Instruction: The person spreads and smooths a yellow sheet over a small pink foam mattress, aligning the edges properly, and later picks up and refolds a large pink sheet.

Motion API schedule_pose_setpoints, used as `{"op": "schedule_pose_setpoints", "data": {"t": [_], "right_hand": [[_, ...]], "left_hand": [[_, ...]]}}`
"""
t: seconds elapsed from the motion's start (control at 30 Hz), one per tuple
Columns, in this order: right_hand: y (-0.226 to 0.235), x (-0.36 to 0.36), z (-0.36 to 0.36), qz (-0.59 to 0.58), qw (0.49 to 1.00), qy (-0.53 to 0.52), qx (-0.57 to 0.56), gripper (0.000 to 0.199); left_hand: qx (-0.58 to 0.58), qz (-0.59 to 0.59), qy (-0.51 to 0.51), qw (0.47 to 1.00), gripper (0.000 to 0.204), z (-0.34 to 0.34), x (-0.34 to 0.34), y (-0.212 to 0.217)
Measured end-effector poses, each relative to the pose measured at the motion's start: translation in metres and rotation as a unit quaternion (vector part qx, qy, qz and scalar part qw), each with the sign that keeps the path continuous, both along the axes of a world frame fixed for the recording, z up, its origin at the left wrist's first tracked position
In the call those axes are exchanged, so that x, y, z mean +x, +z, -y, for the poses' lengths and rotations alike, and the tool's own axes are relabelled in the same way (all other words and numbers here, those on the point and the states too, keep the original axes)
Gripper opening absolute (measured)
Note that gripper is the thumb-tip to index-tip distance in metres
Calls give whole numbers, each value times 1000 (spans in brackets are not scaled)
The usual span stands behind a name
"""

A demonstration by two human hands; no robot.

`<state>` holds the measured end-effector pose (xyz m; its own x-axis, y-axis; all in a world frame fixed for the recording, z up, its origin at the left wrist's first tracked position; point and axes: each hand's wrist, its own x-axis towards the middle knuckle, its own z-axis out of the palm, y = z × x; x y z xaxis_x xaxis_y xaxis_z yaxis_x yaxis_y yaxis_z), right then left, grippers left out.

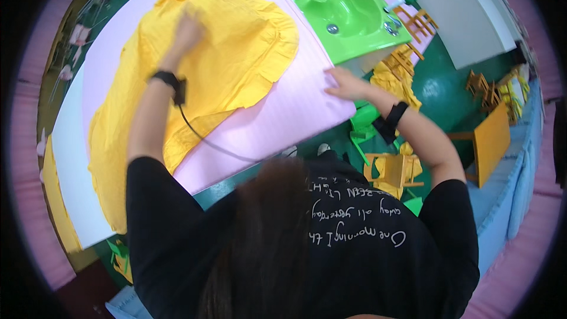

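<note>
You were apparently spreading the yellow cloth (236,41) over the pink worktop (301,100) — left hand (189,31) too blurred to tell its grip, right hand (347,84) loosely parted, clothless, at the edge; creases seemingly called for smoothing.

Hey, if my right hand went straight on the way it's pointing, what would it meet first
Probably the ruffled edge of the yellow cloth, across a strip of pink tabletop, though how high your right hand sits is unclear.

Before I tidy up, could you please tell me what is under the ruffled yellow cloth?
A flat pale pink surface runs under the yellow cloth at its edges; whatever its middle covers cannot be seen.
</note>
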<state>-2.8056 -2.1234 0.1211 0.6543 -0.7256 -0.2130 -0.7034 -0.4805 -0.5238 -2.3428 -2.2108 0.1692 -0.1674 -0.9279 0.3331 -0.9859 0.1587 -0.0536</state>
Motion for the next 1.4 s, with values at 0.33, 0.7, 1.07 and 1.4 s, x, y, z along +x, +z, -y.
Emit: {"op": "schedule_pose_setpoints", "data": {"t": [0.33, 0.7, 1.07, 1.4], "right_hand": [[-30, 19, -15, 86, 968, -37, -232, 37], [-11, 69, 22, 420, 532, -152, 719, 60], [-22, 21, 7, 424, 558, -129, 702, 46], [-45, -70, -33, 463, 555, -224, 654, 42]], "left_hand": [[57, -167, 172, 969, 38, -210, -188, -68], [-78, -330, 171, 925, 11, -299, -281, -23], [52, -324, 91, 940, 25, -374, -301, -58], [251, -303, 46, 918, 24, -375, -287, -86]]}}
